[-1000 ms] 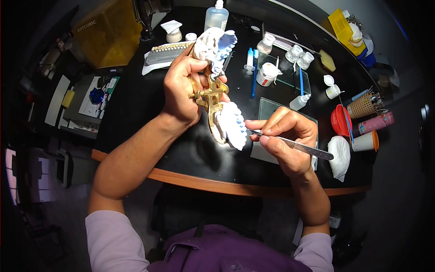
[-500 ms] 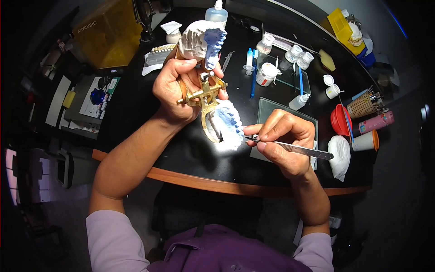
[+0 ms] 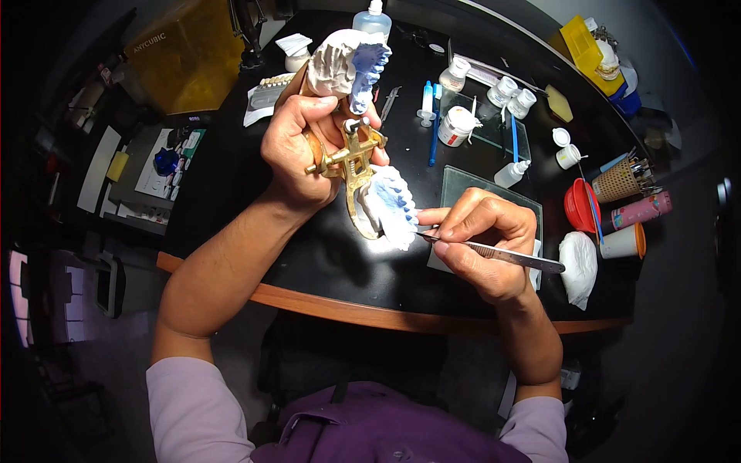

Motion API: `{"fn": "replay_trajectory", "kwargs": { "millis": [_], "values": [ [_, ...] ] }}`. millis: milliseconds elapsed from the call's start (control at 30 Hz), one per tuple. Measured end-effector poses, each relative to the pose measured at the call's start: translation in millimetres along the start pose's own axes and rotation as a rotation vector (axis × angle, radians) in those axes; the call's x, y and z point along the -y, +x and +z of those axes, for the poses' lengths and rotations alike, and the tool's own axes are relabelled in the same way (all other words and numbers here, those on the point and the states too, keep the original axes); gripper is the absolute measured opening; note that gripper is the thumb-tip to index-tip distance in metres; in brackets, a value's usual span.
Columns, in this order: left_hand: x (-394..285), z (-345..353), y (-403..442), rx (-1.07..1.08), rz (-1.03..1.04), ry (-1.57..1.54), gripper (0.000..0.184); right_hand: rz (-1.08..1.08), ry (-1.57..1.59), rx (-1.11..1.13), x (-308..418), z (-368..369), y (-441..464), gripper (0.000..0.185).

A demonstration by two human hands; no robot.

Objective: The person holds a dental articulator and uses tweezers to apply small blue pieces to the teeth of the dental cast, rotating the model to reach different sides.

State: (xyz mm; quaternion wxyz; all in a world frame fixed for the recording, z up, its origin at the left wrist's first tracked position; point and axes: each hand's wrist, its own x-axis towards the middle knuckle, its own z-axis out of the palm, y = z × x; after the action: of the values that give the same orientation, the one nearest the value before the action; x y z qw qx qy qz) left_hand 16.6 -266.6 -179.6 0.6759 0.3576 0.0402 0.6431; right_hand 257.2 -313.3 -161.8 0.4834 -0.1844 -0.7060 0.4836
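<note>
My left hand (image 3: 297, 150) is wrapped round a brass dental articulator (image 3: 359, 158), held opened out above the black table. One arm carries a white plaster cast (image 3: 330, 63) with a blue row of teeth (image 3: 369, 73). On the lower arm sits a pale blue-white dental cast (image 3: 392, 204), brightly lit. My right hand (image 3: 490, 239) pinches silver tweezers (image 3: 509, 257) between thumb and fingers, their tip at the lower cast's tooth edge. A fingertip of that hand rests near or against this edge; actual contact is hard to make out.
Under my right hand lies a glass slab (image 3: 463, 181). Beyond it stand a white jar (image 3: 458, 126), a syringe (image 3: 427, 104) and a dropper bottle (image 3: 511, 174). At the right are a red bowl (image 3: 580, 206), a paper cup (image 3: 622, 241) and a crumpled white cloth (image 3: 577, 270).
The articulator and its casts have shifted slightly up and to the right, with a small tilt. My right hand stays almost in place, still gripping the tweezers.
</note>
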Motion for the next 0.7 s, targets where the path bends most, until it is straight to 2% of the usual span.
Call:
{"fn": "replay_trajectory", "kwargs": {
  "millis": [67,267,467,700],
  "values": [
    [0,2,-1,-0.022,-0.042,-0.047,0.042,-0.001,-0.005,-0.005,0,0,0,0.012],
    [-2,4,-1,-0.051,-0.011,0.067,0.045,-0.051,-0.076,0.025,-2,-2,2,0.011],
    [-3,11,-1,-0.115,0.077,0.147,0.047,0.035,-0.012,-0.006,-1,-1,0,0.011],
    [-5,13,-3,0.006,0.195,0.267,0.052,0.025,-0.054,0.04,-4,-4,2,0.011]
  ]
}}
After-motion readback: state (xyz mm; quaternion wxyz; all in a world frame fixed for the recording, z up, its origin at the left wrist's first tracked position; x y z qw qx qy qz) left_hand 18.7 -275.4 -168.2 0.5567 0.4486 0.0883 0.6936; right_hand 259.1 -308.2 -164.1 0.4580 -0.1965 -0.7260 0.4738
